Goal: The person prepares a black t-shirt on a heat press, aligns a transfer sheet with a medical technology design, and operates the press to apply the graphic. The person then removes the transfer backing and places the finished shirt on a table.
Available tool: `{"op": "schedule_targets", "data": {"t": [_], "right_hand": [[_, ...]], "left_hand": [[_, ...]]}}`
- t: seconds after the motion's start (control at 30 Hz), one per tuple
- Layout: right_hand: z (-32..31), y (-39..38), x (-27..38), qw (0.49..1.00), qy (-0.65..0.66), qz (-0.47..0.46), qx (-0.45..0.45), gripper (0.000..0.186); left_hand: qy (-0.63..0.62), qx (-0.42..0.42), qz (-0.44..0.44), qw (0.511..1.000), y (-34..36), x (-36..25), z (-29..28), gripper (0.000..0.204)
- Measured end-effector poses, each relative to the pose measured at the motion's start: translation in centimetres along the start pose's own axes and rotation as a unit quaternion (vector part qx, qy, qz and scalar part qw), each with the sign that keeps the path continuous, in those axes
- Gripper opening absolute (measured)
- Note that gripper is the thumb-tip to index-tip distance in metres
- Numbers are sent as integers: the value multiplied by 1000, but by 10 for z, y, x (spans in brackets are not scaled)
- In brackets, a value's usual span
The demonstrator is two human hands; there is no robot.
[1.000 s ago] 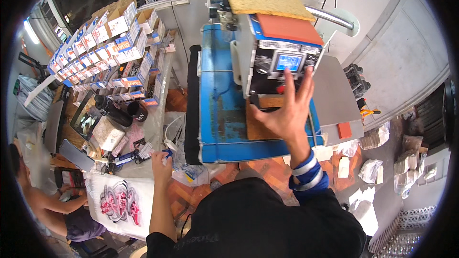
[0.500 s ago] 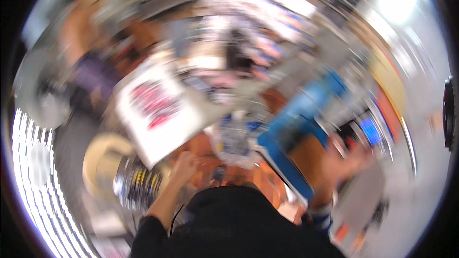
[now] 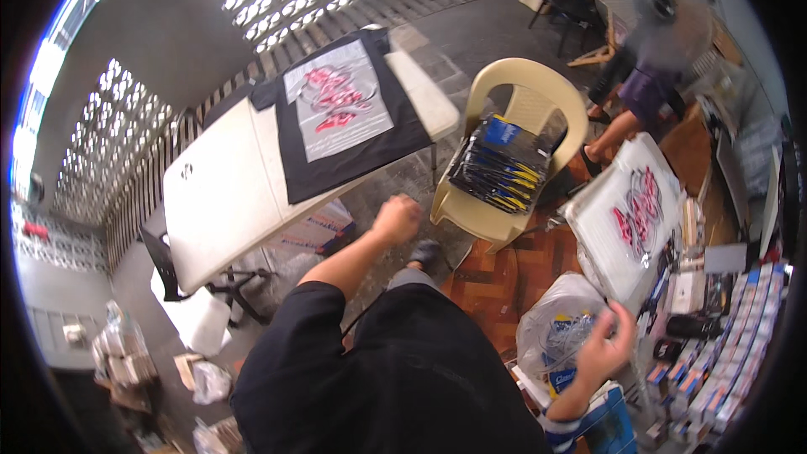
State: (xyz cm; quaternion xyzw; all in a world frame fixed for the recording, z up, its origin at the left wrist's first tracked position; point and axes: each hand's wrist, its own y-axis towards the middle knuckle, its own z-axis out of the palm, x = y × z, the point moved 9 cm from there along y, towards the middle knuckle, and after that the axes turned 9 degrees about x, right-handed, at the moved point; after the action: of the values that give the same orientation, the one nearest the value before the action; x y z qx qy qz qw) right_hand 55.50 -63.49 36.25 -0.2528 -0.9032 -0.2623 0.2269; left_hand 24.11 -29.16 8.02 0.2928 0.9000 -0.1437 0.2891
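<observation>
My left hand (image 3: 398, 219) hangs in the air between the white table and the chair, fingers curled into a loose fist with nothing visible in it. My right hand (image 3: 607, 343) is raised beside a clear plastic bag (image 3: 538, 324), its fingers apart and holding nothing. A black T-shirt (image 3: 294, 164) lies spread over the white table (image 3: 218, 202), with a whitish rectangle bearing red lettering (image 3: 340, 101) on it. On the beige plastic chair (image 3: 567, 101) sits a pile of dark plastic-wrapped packets (image 3: 496, 172). A white board with a similar red design (image 3: 630, 202) stands at the right.
Stacked small boxes (image 3: 740, 336) fill the right side. A person in purple shorts (image 3: 647, 101) is at the far right. Under the table is a printed carton (image 3: 315, 231). Bagged goods (image 3: 122, 345) lie at the lower left. A dark chair (image 3: 567, 4) stands at the back.
The view has swung left from the boxes and blue surface toward the table with the T-shirt and the chair, and is now sharper. My left hand is now farther from my body.
</observation>
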Motion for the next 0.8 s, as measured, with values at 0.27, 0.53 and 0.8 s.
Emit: {"op": "schedule_targets", "data": {"t": [0.27, 0.53, 0.8], "right_hand": [[376, 50, 244, 857, 155, -346, 350, 16], [653, 13, 400, 720, 5, -557, 414, 24], [693, 20, 432, 677, 30, -591, 438, 41]], "left_hand": [[166, -235, -176, 941, -47, 213, -133, 50], [145, -157, -276, 937, -60, 256, -112, 84], [27, -196, -283, 938, -60, 276, -145, 76]]}}
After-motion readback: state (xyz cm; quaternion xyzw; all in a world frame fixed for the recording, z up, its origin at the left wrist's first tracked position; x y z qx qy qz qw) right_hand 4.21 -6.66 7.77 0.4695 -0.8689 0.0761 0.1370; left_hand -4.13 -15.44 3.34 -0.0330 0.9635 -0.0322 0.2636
